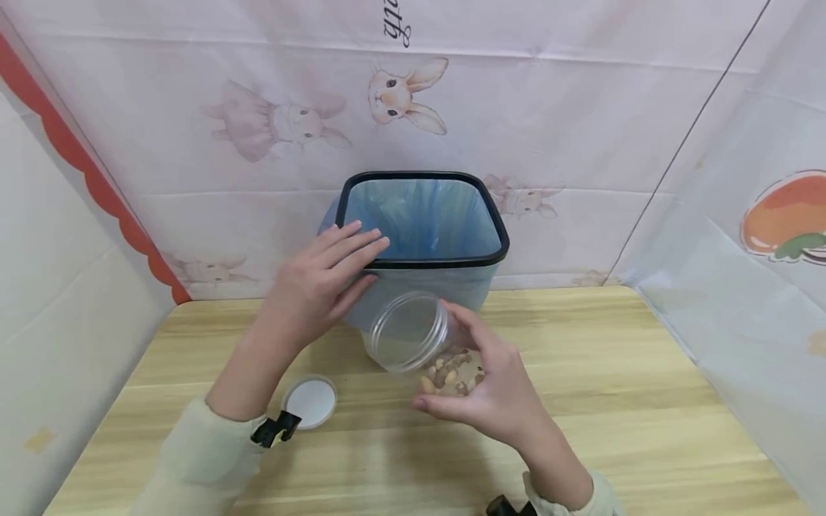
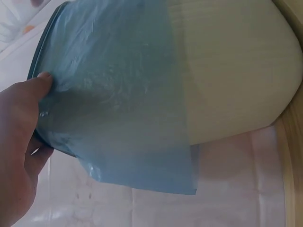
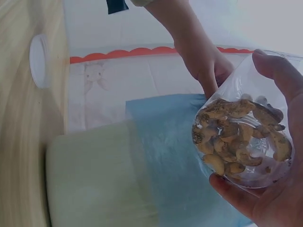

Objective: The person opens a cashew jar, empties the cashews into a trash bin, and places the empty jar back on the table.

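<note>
My right hand [image 1: 500, 390] grips a clear plastic jar [image 1: 413, 333], its uncapped mouth tilted toward the bin. Brown, curved nuts that look like cashews [image 3: 236, 137] lie in the bottom of the jar. My left hand [image 1: 323, 279] holds the near left of the black rim [image 1: 439, 263] of a pale trash bin [image 2: 236, 71], fingers over the rim and thumb against the outside. A translucent blue bag [image 2: 118, 94] lines the bin and hangs down over its outer wall. In the head view, the jar overlaps the bin's front.
A round white lid [image 1: 311, 402] lies on the wooden table [image 1: 581, 401], near my left wrist. Behind the bin stands a pale backdrop [image 1: 516, 107] printed with rabbits, and similar sheets close off both sides.
</note>
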{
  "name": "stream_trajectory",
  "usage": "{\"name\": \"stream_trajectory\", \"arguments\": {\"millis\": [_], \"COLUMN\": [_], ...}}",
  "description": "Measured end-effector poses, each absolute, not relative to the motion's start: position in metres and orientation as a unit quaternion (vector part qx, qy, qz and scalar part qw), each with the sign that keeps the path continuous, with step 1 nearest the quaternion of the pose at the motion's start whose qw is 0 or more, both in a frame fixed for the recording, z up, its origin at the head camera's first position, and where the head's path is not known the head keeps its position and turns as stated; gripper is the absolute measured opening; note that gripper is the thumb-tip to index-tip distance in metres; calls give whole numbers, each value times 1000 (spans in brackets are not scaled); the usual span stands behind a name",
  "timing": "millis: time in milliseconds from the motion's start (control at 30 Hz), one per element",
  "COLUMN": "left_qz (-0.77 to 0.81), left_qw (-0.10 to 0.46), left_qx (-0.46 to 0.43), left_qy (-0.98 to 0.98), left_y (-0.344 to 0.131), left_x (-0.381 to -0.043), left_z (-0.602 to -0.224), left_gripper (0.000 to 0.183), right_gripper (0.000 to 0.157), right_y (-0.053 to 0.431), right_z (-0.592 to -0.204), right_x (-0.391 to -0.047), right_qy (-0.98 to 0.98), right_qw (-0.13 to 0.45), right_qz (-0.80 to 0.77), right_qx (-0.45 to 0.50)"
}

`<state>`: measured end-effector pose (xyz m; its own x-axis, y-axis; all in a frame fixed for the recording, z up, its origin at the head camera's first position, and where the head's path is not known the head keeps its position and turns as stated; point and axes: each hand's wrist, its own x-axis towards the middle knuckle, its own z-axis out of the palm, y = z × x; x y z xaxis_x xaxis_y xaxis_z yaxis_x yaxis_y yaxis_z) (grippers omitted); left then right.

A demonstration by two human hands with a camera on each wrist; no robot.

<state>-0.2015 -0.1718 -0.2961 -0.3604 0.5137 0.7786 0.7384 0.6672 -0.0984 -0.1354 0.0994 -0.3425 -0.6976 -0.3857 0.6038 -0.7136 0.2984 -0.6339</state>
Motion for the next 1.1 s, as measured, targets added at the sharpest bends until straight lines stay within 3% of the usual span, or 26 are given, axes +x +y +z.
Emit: {"name": "stream_trajectory", "arguments": {"millis": [233, 567, 1100], "left_qz": [-170, -172, -174], "left_qw": [420, 421, 418], "left_qx": [-383, -382, -385], "left_qy": [-805, -805, -804], "left_y": [-165, -168, -170], "left_x": [-202, -201, -204], "left_z": [-304, -305, -306], "left_gripper": [43, 44, 44], "right_gripper": [103, 105, 96], "right_y": [118, 144, 159], "right_z": [-325, -288, -242], "right_x": [-138, -154, -186], "right_qy": [-798, -815, -835], "right_qw": [171, 229, 229], "right_qz": [477, 425, 376], "right_qx": [327, 322, 330]}}
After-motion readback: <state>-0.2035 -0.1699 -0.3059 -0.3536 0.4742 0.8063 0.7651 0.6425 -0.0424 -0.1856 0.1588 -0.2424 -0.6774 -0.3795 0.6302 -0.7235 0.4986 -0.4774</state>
